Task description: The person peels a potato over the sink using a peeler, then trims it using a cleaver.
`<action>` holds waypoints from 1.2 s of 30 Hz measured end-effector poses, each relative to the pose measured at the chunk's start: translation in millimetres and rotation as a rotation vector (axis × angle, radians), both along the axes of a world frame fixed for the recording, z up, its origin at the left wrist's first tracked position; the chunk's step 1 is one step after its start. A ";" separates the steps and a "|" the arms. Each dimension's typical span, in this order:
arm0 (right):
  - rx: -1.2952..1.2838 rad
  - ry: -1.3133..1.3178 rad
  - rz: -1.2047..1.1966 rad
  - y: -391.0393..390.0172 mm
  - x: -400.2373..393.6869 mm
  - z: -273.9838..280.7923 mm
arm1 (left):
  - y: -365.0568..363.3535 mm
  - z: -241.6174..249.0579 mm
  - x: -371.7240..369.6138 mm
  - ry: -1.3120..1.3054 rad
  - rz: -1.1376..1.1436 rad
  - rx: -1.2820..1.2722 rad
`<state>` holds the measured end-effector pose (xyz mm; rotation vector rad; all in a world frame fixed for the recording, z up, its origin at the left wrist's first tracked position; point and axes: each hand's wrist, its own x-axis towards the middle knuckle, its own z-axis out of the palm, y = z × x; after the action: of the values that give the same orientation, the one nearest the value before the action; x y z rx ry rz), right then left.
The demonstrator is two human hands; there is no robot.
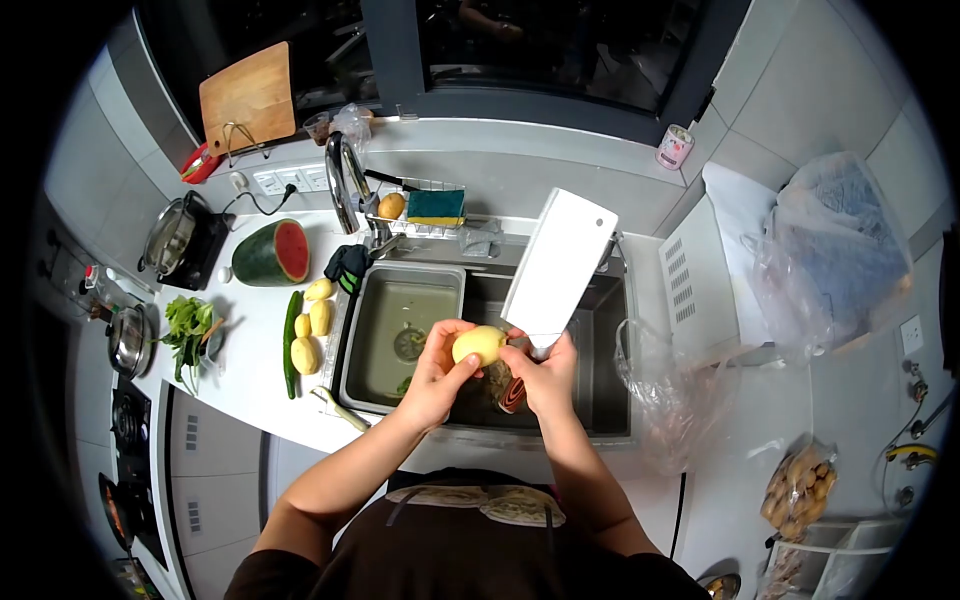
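A peeled yellow potato [480, 345] is held in my left hand [437, 378], its fingers closed around the left side. My right hand [544, 378] grips a white-bladed cleaver [562, 262] by the handle, blade pointing up and away from me. The thumb of that hand rests close against the potato's right end. Both hands are over the double sink [348, 372], near the divider between its basins. Below them in the right basin lies a reddish-brown striped object [512, 396], partly hidden by my right hand.
Left of the sink lie peeled potatoes [304, 355], a cucumber [290, 345], a cut watermelon [268, 254] and leafy greens [187, 328]. The faucet [345, 185] rises behind the left basin, beside a wire rack with a sponge [436, 207]. Plastic bags [672, 400] crowd the right side.
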<state>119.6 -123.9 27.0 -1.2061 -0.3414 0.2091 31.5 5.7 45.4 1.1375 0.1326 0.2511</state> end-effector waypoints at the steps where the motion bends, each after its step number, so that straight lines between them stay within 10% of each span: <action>1: -0.001 -0.011 -0.021 1.3 0.1 0.8 | -0.5 -0.4 -0.2 -0.035 0.004 0.054; 19: -0.105 0.095 -0.112 -15.2 -11.7 18.9 | 1.0 1.8 -25.8 -0.074 -0.152 -0.713; 29: -0.044 -0.035 0.000 -29.8 -32.2 -1.7 | 8.9 3.8 -38.6 -0.084 -0.089 -0.528; 36: -0.597 -0.653 -0.067 -33.9 -61.6 18.3 | 15.0 -9.7 -51.6 0.138 0.105 -0.347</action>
<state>57.9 -157.8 45.3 -1.8657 -0.8442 -0.1672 -20.1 20.7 35.6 0.8033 0.3456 0.2316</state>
